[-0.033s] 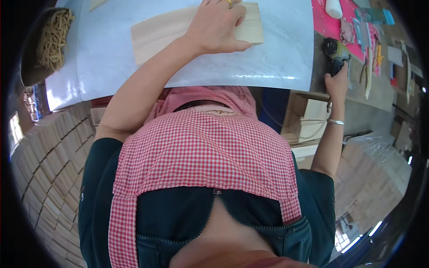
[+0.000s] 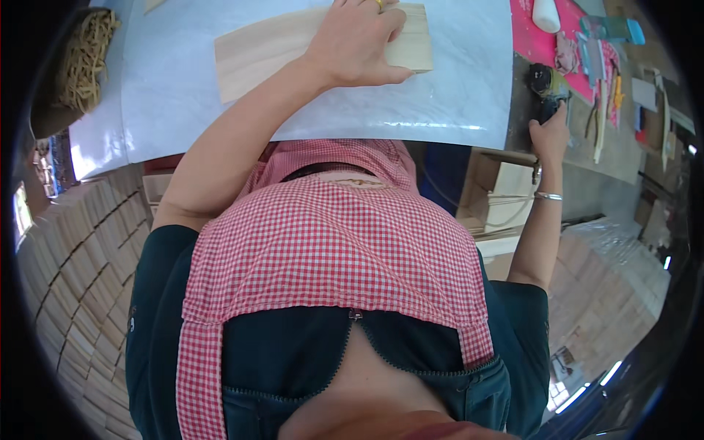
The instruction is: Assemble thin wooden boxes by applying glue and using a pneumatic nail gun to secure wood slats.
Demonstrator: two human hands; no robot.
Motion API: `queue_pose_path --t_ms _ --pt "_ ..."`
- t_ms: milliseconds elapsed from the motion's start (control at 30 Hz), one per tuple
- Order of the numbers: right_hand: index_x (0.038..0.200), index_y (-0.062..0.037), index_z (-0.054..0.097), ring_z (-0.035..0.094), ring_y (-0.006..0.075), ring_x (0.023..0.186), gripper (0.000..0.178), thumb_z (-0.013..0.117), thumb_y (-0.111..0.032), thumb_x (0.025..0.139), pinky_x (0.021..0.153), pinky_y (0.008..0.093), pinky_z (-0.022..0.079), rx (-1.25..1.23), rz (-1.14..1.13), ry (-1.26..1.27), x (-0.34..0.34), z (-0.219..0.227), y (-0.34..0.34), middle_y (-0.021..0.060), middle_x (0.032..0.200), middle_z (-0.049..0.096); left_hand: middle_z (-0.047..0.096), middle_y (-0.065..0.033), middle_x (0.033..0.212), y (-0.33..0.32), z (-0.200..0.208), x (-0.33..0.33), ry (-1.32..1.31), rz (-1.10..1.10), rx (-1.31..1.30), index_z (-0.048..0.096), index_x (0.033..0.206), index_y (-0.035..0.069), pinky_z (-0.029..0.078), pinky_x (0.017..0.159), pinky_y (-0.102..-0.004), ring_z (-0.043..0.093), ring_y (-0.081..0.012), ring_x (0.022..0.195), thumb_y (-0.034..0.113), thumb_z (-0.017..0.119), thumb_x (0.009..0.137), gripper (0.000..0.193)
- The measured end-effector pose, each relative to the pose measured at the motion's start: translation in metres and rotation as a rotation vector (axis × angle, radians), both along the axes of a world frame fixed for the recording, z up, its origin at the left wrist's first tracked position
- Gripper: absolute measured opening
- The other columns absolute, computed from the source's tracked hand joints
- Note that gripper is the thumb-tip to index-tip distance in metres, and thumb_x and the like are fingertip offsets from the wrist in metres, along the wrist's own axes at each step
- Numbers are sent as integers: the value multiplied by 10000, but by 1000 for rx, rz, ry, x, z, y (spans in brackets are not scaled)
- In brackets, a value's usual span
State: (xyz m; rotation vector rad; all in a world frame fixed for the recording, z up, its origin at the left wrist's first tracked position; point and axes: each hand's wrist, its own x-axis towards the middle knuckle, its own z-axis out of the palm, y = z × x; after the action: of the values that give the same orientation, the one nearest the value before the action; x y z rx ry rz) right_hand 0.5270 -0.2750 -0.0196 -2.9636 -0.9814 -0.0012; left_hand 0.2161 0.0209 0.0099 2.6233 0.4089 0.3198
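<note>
My left hand [image 2: 356, 44] lies across a pale wooden board [image 2: 257, 55] on the white-covered table. Its thumb reaches along the near edge, and the fingers bend over the board toward the far side, partly cut off by the frame. Out to the right, at the side bench, my right hand [image 2: 550, 136] closes around the dark end of a black and olive power tool [image 2: 543, 79]. That tool lies beside the table's right edge, and its exact kind is hard to make out. Most of the fingers on this hand are hidden.
A bin of wood shavings [image 2: 88, 62] stands at the far left. On the right bench are a white bottle [image 2: 545, 15], a crumpled pink cloth [image 2: 566, 55], a blue-lidded container [image 2: 612, 29] and thin sticks. Stacked wooden pieces [image 2: 88, 264] fill the lower left; a wrapped stack [image 2: 609, 286] stands lower right.
</note>
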Motion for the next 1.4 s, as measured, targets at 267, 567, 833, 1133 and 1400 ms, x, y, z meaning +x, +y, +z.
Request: queue_pose_path --t_ms 267,567,833,1133,1400 --pt "922 60 676 604 221 529 337 744 -258 830 529 325 491 83 -180 349 -39 102 36 127 678 654 575 -210 1155 -2 -14 -3 -84 65 23 621 946 27 426 979 -449 542 -374 1052 457 759 716 508" --pt "914 40 700 479 77 450 165 766 -98 851 408 232 362 418 11 709 -187 148 62 19 609 612 584 -199 1089 -3 -4 0 100 54 -158 635 974 12 440 963 -441 551 -362 1027 440 758 722 513" --pt "913 39 700 459 67 439 157 776 -89 862 400 226 339 421 20 742 -195 146 73 10 597 599 595 -188 1069 -4 4 -5 99 61 -129 642 967 15 449 953 -430 560 -352 1018 436 763 724 501" --pt "906 30 687 450 71 428 168 774 -111 877 398 224 349 439 31 764 -199 145 78 9 608 598 597 -185 1065 -3 1 -8 -87 34 26 648 956 20 449 953 -427 562 -344 1019 428 765 727 483" --pt "867 39 694 448 75 419 183 775 -125 874 393 230 345 408 31 724 -186 141 99 8 586 590 594 -179 1069 -2 -6 -7 -186 23 64 649 969 27 444 960 -425 558 -337 1034 429 767 729 483"
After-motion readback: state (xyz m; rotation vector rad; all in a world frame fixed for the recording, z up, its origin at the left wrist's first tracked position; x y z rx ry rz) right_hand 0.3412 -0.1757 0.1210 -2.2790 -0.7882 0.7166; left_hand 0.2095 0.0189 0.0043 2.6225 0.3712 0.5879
